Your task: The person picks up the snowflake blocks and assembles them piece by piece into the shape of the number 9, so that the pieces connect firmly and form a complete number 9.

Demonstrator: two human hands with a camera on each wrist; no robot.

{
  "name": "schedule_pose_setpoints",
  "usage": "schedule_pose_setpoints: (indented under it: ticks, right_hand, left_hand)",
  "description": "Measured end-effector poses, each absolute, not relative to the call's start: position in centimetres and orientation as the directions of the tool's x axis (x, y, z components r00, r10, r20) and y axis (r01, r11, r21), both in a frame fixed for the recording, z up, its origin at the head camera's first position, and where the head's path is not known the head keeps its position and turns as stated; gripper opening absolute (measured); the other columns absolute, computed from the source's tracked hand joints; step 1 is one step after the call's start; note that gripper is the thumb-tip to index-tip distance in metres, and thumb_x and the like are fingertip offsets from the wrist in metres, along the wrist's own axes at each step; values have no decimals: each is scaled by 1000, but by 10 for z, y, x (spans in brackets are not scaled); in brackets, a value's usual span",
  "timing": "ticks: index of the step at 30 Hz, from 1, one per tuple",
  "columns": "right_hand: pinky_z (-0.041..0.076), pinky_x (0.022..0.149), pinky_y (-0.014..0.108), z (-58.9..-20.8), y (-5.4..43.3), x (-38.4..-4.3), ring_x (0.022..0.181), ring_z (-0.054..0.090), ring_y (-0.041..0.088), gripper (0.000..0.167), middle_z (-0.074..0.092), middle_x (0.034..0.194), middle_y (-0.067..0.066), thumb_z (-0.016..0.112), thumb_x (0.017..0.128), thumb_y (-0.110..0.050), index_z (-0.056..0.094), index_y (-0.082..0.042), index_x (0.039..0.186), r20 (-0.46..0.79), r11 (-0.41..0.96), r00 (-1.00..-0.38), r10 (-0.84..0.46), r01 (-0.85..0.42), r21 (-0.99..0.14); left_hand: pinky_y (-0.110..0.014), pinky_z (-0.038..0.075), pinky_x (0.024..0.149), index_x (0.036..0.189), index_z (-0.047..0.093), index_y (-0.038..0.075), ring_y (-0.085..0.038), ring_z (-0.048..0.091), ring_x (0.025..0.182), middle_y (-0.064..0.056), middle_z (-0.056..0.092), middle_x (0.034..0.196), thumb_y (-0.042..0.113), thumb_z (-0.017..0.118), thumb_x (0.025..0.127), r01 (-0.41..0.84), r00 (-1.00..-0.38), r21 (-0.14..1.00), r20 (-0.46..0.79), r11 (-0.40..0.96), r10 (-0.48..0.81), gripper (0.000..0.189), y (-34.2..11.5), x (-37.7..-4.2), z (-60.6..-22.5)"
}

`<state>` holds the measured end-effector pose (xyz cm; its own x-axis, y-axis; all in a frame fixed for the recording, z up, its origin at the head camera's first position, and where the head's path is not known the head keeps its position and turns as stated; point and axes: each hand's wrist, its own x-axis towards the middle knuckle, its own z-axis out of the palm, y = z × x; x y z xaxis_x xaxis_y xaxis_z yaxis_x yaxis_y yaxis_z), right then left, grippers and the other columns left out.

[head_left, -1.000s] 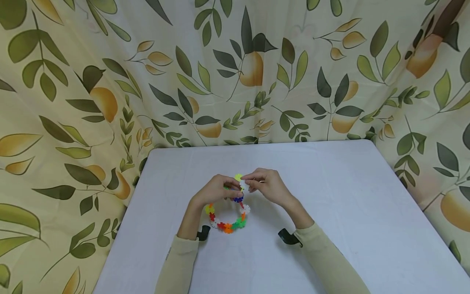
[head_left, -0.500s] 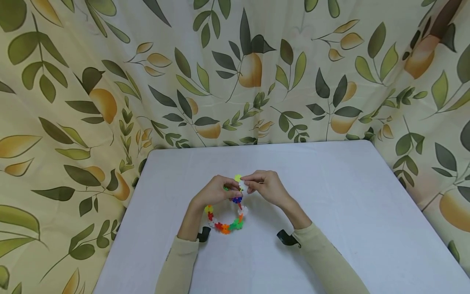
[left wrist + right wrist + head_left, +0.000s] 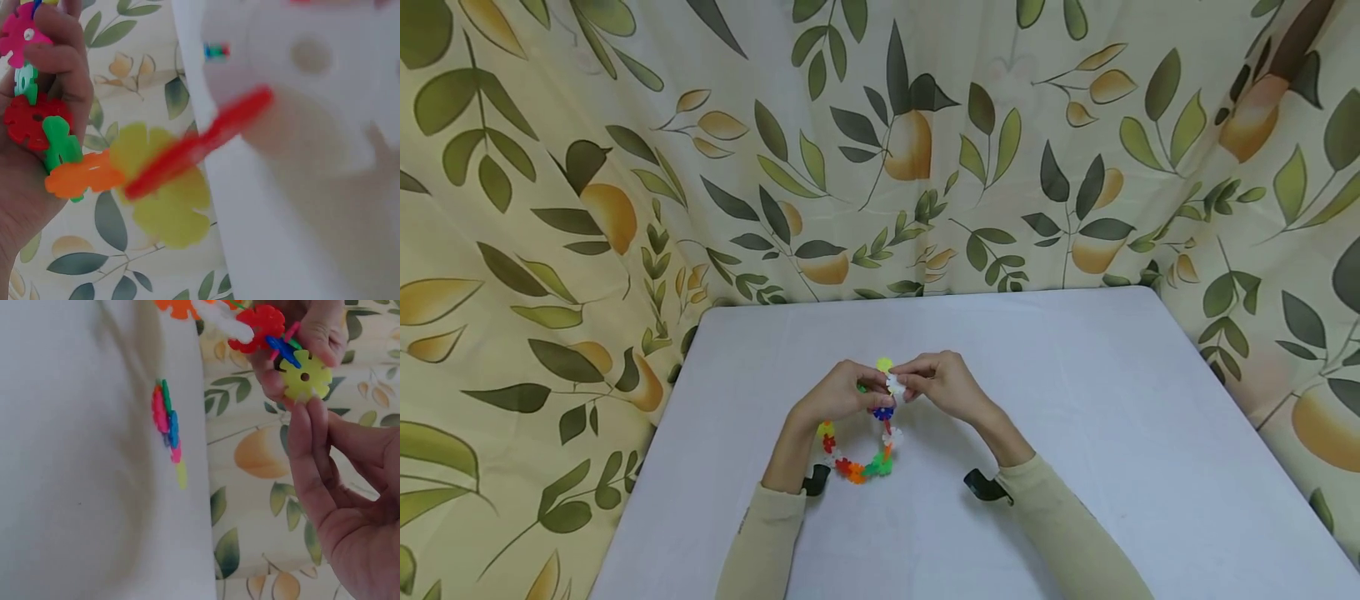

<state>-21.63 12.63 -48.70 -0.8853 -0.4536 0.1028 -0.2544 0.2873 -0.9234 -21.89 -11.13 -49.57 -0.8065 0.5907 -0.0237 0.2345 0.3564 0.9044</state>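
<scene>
A chain of many-coloured plastic flower-shaped linking discs (image 3: 855,473) hangs in a loop below my hands in the head view. My left hand (image 3: 840,390) grips the upper part of the chain, thumb by a blue disc (image 3: 883,412). My right hand (image 3: 946,382) pinches at a white disc (image 3: 895,385), close beside the left fingertips. A yellow disc (image 3: 306,376) stands right at the right fingertips in the right wrist view. Red and orange discs (image 3: 85,175) trail past the left palm in the left wrist view.
A white-covered table (image 3: 1075,400) lies under the hands, with a leaf-and-fruit patterned curtain (image 3: 880,167) behind and at the sides. A short joined row of discs (image 3: 169,428) shows against the white surface in the right wrist view. Black wrist mounts (image 3: 987,486) jut inward from both sleeves.
The loop of discs has swung slightly left and down. My right hand has come down a little, and the white disc shows more of its face between the hands.
</scene>
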Motion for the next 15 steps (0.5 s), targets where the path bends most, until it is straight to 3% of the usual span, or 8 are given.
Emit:
schedule_pose_setpoints:
  ticks: [5, 8, 11, 15]
  right_hand:
    - [63, 77, 48, -484, 126, -216, 74, 75, 24, 16, 77, 93, 7, 72, 98, -4, 80, -5, 112, 100, 258, -887, -451, -236, -937]
    - [64, 75, 40, -483, 126, -217, 74, 76, 25, 16, 77, 95, 9, 73, 97, -5, 81, -5, 111, 86, 267, -891, -446, -225, -937]
    - [64, 76, 41, -482, 127, -218, 76, 76, 27, 17, 78, 97, 10, 74, 98, -9, 80, -5, 113, 78, 270, -901, -426, -209, -940]
    - [63, 79, 48, -487, 129, -222, 83, 76, 36, 21, 78, 100, 15, 72, 99, -12, 77, -2, 117, 107, 236, -913, -394, -213, -948]
  left_hand:
    - [-52, 58, 76, 104, 78, 12, -21, 68, 76, -1, 76, 91, 23, 80, 94, 212, -803, 917, -33, 337, 595, 15, -113, -219, -495]
    - [-50, 57, 74, 108, 75, 11, -29, 67, 78, -2, 74, 93, 23, 78, 96, 204, -794, 919, -47, 337, 606, 17, -114, -220, -497]
    - [-45, 57, 73, 112, 70, 10, -36, 66, 84, -4, 72, 96, 24, 76, 98, 192, -791, 920, -61, 342, 609, 20, -114, -221, -498]
    - [-39, 58, 82, 114, 69, 7, -29, 67, 94, -4, 72, 103, 26, 76, 98, 156, -817, 924, -78, 350, 571, 26, -113, -222, -497]
